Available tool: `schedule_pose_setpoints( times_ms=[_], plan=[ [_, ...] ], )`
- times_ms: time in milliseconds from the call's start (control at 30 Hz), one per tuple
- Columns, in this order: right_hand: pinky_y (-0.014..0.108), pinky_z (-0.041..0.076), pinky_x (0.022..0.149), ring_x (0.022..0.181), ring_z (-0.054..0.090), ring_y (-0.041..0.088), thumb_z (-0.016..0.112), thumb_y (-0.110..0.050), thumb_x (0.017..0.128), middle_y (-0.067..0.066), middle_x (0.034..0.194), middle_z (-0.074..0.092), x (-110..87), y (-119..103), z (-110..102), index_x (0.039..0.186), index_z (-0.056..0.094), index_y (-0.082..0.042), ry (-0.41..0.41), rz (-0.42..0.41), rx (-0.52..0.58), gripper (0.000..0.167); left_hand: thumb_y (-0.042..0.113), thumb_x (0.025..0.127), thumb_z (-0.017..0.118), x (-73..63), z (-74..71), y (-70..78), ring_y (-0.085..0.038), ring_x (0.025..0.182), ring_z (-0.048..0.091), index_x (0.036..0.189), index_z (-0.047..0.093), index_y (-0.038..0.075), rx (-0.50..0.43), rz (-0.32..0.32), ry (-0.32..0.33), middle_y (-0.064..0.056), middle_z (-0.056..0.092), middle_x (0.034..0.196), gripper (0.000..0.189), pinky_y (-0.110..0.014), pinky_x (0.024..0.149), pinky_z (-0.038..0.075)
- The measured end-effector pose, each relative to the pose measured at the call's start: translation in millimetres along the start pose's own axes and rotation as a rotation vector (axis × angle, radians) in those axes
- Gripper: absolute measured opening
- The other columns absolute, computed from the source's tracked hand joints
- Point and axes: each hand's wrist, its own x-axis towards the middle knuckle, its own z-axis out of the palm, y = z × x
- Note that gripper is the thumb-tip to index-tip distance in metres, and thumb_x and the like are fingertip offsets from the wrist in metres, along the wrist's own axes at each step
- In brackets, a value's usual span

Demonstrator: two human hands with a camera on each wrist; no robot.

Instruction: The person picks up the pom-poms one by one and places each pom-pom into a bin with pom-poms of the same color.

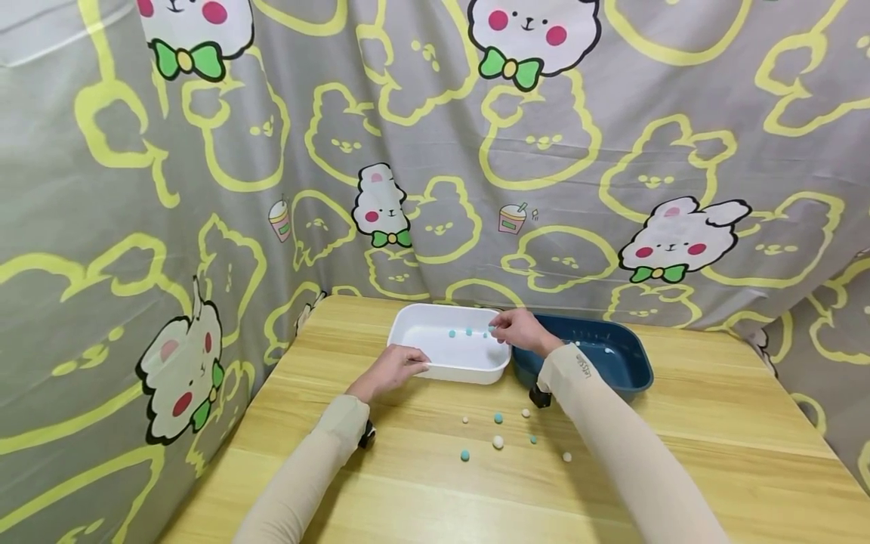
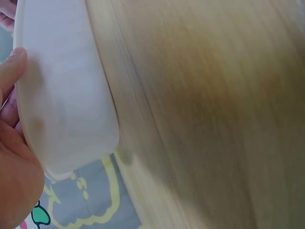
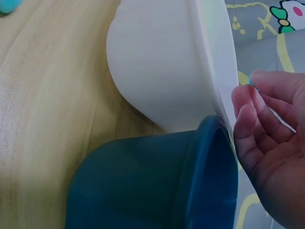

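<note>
My left hand (image 1: 397,369) grips the near-left rim of a white rectangular tub (image 1: 442,370); its thumb lies along the tub's outer wall in the left wrist view. Over the tub's right end, my right hand (image 1: 522,331) pinches a small light-blue ball (image 3: 251,81) between thumb and fingertips, mostly hidden by them. Several similar blue balls (image 1: 469,332) lie inside the white tub. Right beside it stands a dark blue tub (image 1: 639,378) holding small white balls (image 1: 608,350), partly covered by my right forearm.
Loose blue balls (image 1: 465,455) and white balls (image 1: 498,442) of differing sizes are scattered on the wooden table (image 1: 408,499) in front of the tubs. A patterned grey curtain (image 1: 435,151) hangs behind the table and along its left side.
</note>
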Motion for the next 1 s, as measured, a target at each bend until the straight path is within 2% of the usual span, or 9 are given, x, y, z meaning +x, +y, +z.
schedule_pose_setpoints(
  times_ms=[233, 433, 700, 867, 1000],
  plan=[
    [0.033, 0.052, 0.073, 0.08, 0.062, 0.02, 0.06, -0.013, 0.093, 0.008, 0.086, 0.063, -0.1, 0, -1, 0.119, 0.062, 0.001, 0.01, 0.002, 0.004, 0.03, 0.02, 0.09, 0.066, 1.7, 3.1, -0.1, -0.005, 0.079, 0.06, 0.09, 0.073, 0.016, -0.005, -0.014, 0.006, 0.007, 0.07, 0.088, 0.009, -0.025, 0.072, 0.048],
    [0.033, 0.052, 0.074, 0.081, 0.062, 0.019, 0.059, -0.015, 0.094, 0.008, 0.091, 0.064, -11.2, -3, -6, 0.118, 0.063, -0.001, 0.018, -0.009, -0.042, 0.029, 0.02, 0.09, 0.066, 0.8, 2.2, -1.0, -0.006, 0.079, 0.061, 0.089, 0.074, 0.015, -0.001, -0.007, 0.009, 0.006, 0.07, 0.088, 0.009, -0.024, 0.072, 0.049],
    [0.034, 0.051, 0.069, 0.077, 0.061, 0.018, 0.06, -0.017, 0.094, 0.006, 0.088, 0.065, -45.2, -2, -23, 0.113, 0.066, -0.003, 0.027, -0.085, -0.105, 0.025, 0.021, 0.09, 0.066, 0.8, -0.7, 1.2, -0.007, 0.083, 0.063, 0.09, 0.074, 0.014, -0.005, -0.029, -0.003, 0.006, 0.07, 0.089, 0.01, -0.026, 0.075, 0.05],
    [0.032, 0.049, 0.066, 0.072, 0.058, 0.016, 0.061, -0.016, 0.093, 0.001, 0.08, 0.063, -69.8, 3, -30, 0.106, 0.068, -0.005, 0.0, -0.142, -0.136, 0.019, 0.02, 0.09, 0.066, 1.4, -0.6, 0.8, -0.009, 0.084, 0.063, 0.089, 0.073, 0.016, -0.006, -0.023, -0.006, 0.006, 0.07, 0.089, 0.009, -0.026, 0.075, 0.05],
    [0.031, 0.049, 0.064, 0.071, 0.058, 0.014, 0.063, -0.015, 0.091, 0.001, 0.081, 0.065, -88.4, 8, -30, 0.101, 0.07, -0.006, -0.034, -0.182, -0.134, 0.015, 0.02, 0.09, 0.066, 1.9, 0.8, -0.8, -0.008, 0.082, 0.062, 0.089, 0.073, 0.016, -0.007, -0.019, -0.005, 0.006, 0.07, 0.088, 0.009, -0.026, 0.074, 0.05]
  ],
)
